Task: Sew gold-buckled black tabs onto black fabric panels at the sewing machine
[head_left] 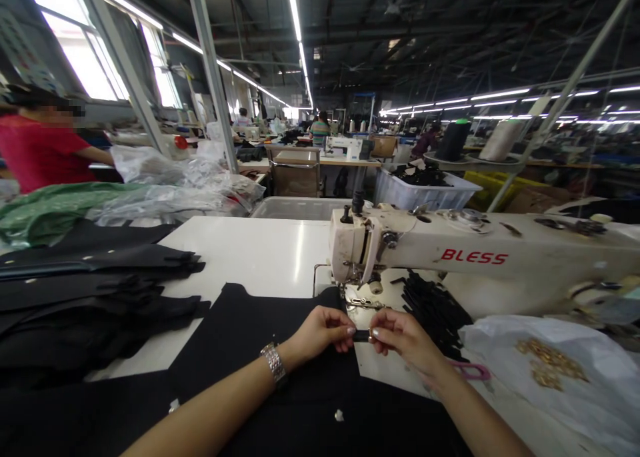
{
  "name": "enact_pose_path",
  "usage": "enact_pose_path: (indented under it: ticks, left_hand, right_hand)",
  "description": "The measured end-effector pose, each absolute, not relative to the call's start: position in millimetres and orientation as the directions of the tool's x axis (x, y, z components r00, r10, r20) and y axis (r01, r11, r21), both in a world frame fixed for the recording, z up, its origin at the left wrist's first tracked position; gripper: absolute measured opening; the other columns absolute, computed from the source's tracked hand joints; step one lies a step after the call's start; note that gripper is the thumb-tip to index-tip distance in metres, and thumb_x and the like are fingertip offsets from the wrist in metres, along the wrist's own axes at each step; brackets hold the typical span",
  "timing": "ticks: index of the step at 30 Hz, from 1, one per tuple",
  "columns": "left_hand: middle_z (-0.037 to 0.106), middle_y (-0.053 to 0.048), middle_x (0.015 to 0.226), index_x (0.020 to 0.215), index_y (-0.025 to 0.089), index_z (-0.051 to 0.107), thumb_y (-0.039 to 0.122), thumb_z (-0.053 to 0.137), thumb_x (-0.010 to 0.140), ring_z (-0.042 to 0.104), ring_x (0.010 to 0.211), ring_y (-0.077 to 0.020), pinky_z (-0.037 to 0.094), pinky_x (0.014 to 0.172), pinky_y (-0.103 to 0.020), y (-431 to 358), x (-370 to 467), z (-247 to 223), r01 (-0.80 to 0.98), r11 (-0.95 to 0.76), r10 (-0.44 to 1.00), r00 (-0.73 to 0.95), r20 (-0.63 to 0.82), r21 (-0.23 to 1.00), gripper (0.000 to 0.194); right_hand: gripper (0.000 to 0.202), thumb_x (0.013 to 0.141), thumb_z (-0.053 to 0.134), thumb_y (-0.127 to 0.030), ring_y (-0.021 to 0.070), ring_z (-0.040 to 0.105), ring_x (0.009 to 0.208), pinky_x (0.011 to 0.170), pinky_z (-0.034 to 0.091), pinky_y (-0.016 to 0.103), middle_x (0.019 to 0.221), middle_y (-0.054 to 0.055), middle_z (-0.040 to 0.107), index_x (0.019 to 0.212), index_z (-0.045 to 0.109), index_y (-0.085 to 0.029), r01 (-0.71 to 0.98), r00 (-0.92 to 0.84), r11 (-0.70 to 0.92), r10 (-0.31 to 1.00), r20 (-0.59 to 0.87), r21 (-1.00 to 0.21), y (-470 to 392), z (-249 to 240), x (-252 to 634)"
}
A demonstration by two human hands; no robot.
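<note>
Just in front of the sewing machine [350, 250], my left hand [333, 329] pinches one end of a short black strap [361, 336]. My right hand [395, 332] is closed at the strap's other end, its fingertips on a small gold-coloured metal ring [371, 334]. Under my left hand and forearm lies a large black fabric piece [260, 330], its edge running up to the machine's needle area. To the right of the machine head is a pile of loose black strips [435, 304]. Gold metal rings [550, 362] lie on a white plastic bag [600, 390].
Stacked black fabric pieces [100, 297] lie at the left of the white table [240, 244]. Pink-handled scissors or a similar tool [473, 370] rest by my right wrist. Behind stand a white crate [425, 190] and thread cones [454, 140]. A person in red [45, 144] works at the left.
</note>
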State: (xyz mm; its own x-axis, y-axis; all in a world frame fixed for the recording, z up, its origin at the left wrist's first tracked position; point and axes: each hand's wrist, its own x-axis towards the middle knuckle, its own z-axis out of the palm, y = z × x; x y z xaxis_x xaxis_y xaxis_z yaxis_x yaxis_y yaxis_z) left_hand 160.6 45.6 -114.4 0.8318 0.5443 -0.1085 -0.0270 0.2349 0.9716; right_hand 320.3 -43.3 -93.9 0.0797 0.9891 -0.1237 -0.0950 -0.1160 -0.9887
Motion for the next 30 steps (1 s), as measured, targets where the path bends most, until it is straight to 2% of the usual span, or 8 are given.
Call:
enact_pose_path:
  ticks: [9,15,19,22,26,28,30]
  left_hand:
    - [0.058,-0.001,0.050,0.064,0.007,0.060,0.040,0.069,0.057,0.050,0.041,-0.0064,0.039,0.042,-0.017,46,160,-112,0.008,0.222,0.525,0.842,-0.126,0.975,0.035]
    - [0.058,0.000,0.049,0.062,0.010,0.056,0.040,0.068,0.059,0.049,0.041,-0.0067,0.037,0.040,-0.016,46,162,-114,-0.007,0.150,0.657,0.748,-0.094,0.989,0.033]
    - [0.056,0.001,0.046,0.061,0.010,0.056,0.037,0.068,0.059,0.049,0.040,-0.0077,0.038,0.040,-0.017,45,162,-115,0.028,0.082,0.689,0.720,-0.077,0.996,0.030]
    - [0.059,-0.001,0.051,0.061,0.010,0.057,0.038,0.066,0.063,0.051,0.043,-0.0085,0.039,0.042,-0.017,43,159,-111,-0.001,0.072,0.661,0.749,-0.047,0.997,0.029]
    - [0.066,-0.009,0.069,0.078,0.008,0.062,0.039,0.060,0.070,0.059,0.059,-0.0132,0.046,0.055,-0.022,42,153,-104,-0.096,0.119,0.534,0.845,0.018,0.988,0.033]
    - [0.066,-0.010,0.072,0.080,0.008,0.063,0.037,0.063,0.068,0.060,0.063,-0.0147,0.047,0.057,-0.023,43,152,-106,-0.104,0.172,0.488,0.873,0.007,0.980,0.032]
    - [0.065,-0.007,0.065,0.072,0.008,0.062,0.033,0.069,0.062,0.059,0.056,-0.0134,0.047,0.053,-0.022,44,152,-110,-0.098,0.221,0.506,0.862,-0.028,0.970,0.029]
  right_hand:
    - [0.025,0.052,0.069,-0.029,0.0080,0.051,0.043,0.044,0.037,0.020,0.052,-0.001,0.057,0.065,0.055,-0.013,-0.175,0.140,-0.139,0.976,-0.164,-0.975,-38,-109,304]
    - [0.017,0.059,0.064,-0.028,0.0089,0.053,0.049,0.049,0.041,0.021,0.056,-0.004,0.056,0.067,0.053,-0.017,-0.127,0.317,-0.018,0.947,-0.058,-0.992,-35,-110,286]
    - [0.018,0.056,0.068,-0.025,0.0125,0.056,0.058,0.057,0.044,0.024,0.062,-0.001,0.059,0.070,0.058,-0.017,-0.057,0.352,0.018,0.936,-0.003,-0.998,-39,-108,280]
    - [0.017,0.058,0.068,-0.028,0.0119,0.054,0.052,0.052,0.044,0.024,0.056,-0.001,0.059,0.066,0.058,-0.016,-0.036,0.397,0.019,0.918,0.003,-0.999,-39,-109,281]
    - [0.021,0.060,0.067,-0.034,0.0115,0.054,0.048,0.048,0.042,0.023,0.054,0.000,0.061,0.065,0.058,-0.015,-0.075,0.377,0.017,0.926,-0.012,-0.997,-40,-109,288]
    - [0.024,0.059,0.068,-0.035,0.0112,0.054,0.048,0.048,0.042,0.023,0.054,0.001,0.062,0.065,0.059,-0.014,-0.104,0.340,0.009,0.940,-0.027,-0.995,-41,-108,290]
    - [0.025,0.057,0.071,-0.035,0.0112,0.055,0.047,0.047,0.042,0.023,0.053,0.001,0.062,0.065,0.060,-0.013,-0.125,0.294,-0.007,0.955,-0.044,-0.992,-42,-107,290]
